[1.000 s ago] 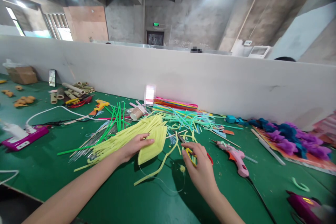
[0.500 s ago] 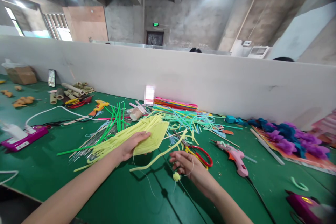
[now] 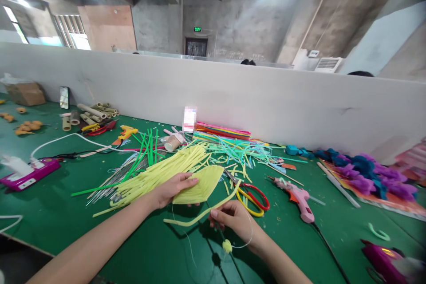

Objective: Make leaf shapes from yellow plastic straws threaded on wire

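Observation:
My left hand (image 3: 176,190) is closed on the edge of a yellow panel of pipe cleaners (image 3: 201,185) laid side by side, with a pointed outline. A thin dark stem (image 3: 237,268) runs down from below the panel, with a small yellow fuzzy ball (image 3: 227,246) on it. The fingers of my right hand (image 3: 229,217) are pinched together around this stem, above the ball. A fine pale thread loops by my right wrist to the ball. One loose yellow pipe cleaner (image 3: 186,222) curves between the panel and my right fingers; whether they touch it I cannot tell.
Red-and-yellow-handled scissors (image 3: 254,197) lie beyond my right hand. A bundle of yellow pipe cleaners (image 3: 159,171) lies left. A pink glue gun (image 3: 296,197) is to the right, a yellow one (image 3: 128,133) at back left. A purple power strip (image 3: 31,173) trails a white cable.
The panel in my left hand has moved right and slightly down. My right hand has come lower, its fingers closing on the stem. The ball has shifted down and right.

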A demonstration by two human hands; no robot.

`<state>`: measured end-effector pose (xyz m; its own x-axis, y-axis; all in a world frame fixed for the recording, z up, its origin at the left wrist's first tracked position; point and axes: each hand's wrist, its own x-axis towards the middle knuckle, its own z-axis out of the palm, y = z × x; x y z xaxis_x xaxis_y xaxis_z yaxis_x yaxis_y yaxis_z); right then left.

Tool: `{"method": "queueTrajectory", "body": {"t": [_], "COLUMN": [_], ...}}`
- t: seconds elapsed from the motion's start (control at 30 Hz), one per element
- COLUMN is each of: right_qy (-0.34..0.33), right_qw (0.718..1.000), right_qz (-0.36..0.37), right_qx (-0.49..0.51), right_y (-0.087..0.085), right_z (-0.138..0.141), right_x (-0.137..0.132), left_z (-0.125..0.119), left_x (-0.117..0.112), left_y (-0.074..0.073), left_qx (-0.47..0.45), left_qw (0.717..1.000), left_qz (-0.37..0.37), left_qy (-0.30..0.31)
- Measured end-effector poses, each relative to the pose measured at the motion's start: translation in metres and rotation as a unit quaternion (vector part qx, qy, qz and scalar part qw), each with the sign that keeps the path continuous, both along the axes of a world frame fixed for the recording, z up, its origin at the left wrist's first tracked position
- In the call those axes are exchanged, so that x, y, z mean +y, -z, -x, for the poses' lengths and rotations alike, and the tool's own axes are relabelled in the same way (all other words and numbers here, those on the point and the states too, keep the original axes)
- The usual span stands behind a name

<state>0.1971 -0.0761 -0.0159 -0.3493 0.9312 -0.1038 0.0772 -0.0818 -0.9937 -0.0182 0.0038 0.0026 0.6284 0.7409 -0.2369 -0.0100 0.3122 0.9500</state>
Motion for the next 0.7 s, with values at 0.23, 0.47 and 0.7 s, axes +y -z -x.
{"method": "queueTrajectory", "body": {"t": [0.23,0.47,0.7], "right_qy": [0.006,0.01,0.034], "right_qw": [1.0,1.0,0.999], "right_qz": [0.022,0.018,0.005], "right_qx": [0.002,0.004,0.019], "right_y": [-0.0014,0.001,0.0045], "right_z": [0.0015,0.0024,0.0032], "right_x": [0.0005,0.0002,0.0023], "left_z": [-0.0035,-0.0037,-0.0021], "left_x": [-0.0044,-0.0077,-0.009], "left_y": [0.0022,-0.0005,0.0021], "left_qx": [-0.006,0.005,0.046], "left_qw": [0.999,0.998,0.991], "left_qz": [-0.013,-0.026,-0.111], "left_qy": [0.046,0.061,0.059]}}
